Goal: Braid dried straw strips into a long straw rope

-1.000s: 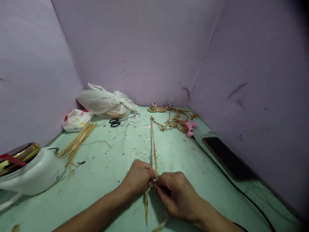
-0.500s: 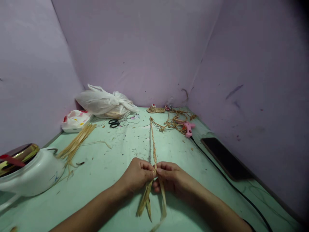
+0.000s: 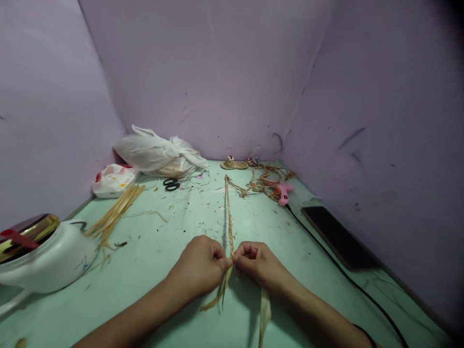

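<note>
A tan braid of dried plant fibre (image 3: 229, 212) runs taut from the far part of the table to my fingers. My left hand (image 3: 203, 263) pinches its near end between thumb and forefinger, with loose strands (image 3: 224, 289) hanging below. Beside it, my right hand (image 3: 259, 263) is closed with thumb and fingertips at the braid's right edge. From under that hand a pale flat fibre strip (image 3: 265, 309) hangs toward me; how its upper part sits in the fingers is hidden.
Right of the braid lie coiled braided cord (image 3: 268, 176), a pink glue gun (image 3: 283, 193) with a black cable, and a phone (image 3: 339, 237). Leftward are black scissors (image 3: 171, 184), a fibre bundle (image 3: 118, 208), a white plastic bag (image 3: 155, 152) and a white pot (image 3: 54, 263).
My hands have drawn slightly apart at the braid's end. The pale strip has swung right, below my right hand, and the strands under my left hand have shifted.
</note>
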`<state>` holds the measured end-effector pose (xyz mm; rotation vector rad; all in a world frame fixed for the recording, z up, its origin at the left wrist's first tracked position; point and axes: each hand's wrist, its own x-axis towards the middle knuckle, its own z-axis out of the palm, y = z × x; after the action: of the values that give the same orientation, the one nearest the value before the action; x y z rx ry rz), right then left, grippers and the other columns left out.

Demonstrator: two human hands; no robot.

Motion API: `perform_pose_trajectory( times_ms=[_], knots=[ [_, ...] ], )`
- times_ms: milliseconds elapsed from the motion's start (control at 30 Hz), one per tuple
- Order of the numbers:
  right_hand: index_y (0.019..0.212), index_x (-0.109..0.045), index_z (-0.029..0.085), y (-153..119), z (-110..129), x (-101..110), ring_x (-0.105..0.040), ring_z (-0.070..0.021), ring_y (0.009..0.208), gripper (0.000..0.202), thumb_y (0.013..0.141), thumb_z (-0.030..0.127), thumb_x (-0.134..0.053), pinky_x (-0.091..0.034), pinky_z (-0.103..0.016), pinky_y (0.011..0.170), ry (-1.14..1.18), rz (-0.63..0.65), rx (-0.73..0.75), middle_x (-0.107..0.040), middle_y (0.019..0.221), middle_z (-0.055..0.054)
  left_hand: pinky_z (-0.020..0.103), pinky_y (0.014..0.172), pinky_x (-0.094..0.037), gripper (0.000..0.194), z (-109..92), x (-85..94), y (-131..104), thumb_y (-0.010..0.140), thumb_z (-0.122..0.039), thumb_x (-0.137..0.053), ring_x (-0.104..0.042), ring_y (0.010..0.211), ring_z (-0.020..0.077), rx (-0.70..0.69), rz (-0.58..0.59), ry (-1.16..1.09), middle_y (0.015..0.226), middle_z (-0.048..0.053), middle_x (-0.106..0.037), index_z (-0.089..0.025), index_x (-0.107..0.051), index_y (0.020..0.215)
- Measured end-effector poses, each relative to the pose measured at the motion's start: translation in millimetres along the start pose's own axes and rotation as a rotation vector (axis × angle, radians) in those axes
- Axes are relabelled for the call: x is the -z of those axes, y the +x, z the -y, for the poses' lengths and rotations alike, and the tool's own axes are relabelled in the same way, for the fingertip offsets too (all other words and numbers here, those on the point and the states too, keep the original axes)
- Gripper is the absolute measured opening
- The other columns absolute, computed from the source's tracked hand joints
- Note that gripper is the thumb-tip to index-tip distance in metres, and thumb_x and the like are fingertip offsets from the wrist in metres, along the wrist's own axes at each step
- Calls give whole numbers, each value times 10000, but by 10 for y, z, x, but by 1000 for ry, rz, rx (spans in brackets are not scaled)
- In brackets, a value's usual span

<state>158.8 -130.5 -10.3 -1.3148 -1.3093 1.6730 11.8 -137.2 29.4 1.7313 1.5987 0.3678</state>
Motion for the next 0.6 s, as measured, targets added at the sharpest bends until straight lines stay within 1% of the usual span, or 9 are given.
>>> perform_pose_trajectory(
  times_ms=[100,233,333,400,433,467,500,567,600],
  knots=[
    [579,-521,127,-4,-26,-34,-356,-33,405,86,606,188,-575,-220,-164,396,48,-12,7,-505,464,34,234,485,-239,210,-4,-124,-123,681,-282,-491,-391,481,104,-43,-22,84,492,9,-483,-156,-576,536],
    [590,-503,134,-19,-39,-86,-358,-42,423,149,609,240,-606,-256,-172,418,93,-47,24,-467,468,47,266,515,-241,190,35,-363,-271,715,-243,-455,-416,495,129,-244,-108,216,567,61,-543,-154,-600,631],
    [609,-498,137,-37,-22,-100,-366,-47,431,205,614,300,-622,-259,-177,417,103,-46,29,-488,493,35,265,499,-246,204,35,-337,-275,703,-277,-488,-399,460,117,-291,-48,199,517,51,-516,-148,-584,578],
    [604,-492,141,-50,-5,-95,-353,-44,420,231,612,327,-630,-239,-175,406,125,-39,28,-470,480,41,250,481,-261,276,18,-199,-212,706,-334,-496,-403,449,106,-232,-55,87,479,33,-493,-149,-552,510],
    [593,-487,142,-55,2,-91,-337,-41,409,246,613,340,-632,-225,-175,398,133,-31,27,-449,464,48,241,471,-271,287,9,-120,-166,712,-346,-489,-410,445,102,-176,-96,-4,469,24,-487,-148,-555,515],
    [580,-481,143,-58,8,-86,-324,-38,401,262,617,354,-632,-214,-175,395,137,-19,27,-431,452,53,231,460,-286,250,5,-48,-116,712,-337,-489,-421,440,98,-99,-149,-121,478,15,-496,-145,-587,586],
    [571,-477,142,-59,11,-81,-313,-35,395,279,622,368,-632,-207,-175,393,133,-5,29,-421,444,56,223,435,-293,219,6,5,-67,706,-326,-495,-422,414,93,-3,-131,-258,482,3,-504,-142,-614,703],
    [576,-478,138,-53,12,-73,-322,-34,396,304,626,393,-636,-217,-175,401,120,22,42,-439,454,50,211,378,-294,258,23,40,18,671,-317,-529,-418,362,89,155,61,-527,473,-11,-506,-123,-608,821],
    [590,-482,138,-47,10,-69,-352,-39,407,311,622,403,-643,-239,-176,412,118,34,51,-466,470,42,206,358,-298,265,38,25,48,646,-318,-553,-418,349,87,192,180,-635,466,-11,-504,-108,-605,798]
  ],
)
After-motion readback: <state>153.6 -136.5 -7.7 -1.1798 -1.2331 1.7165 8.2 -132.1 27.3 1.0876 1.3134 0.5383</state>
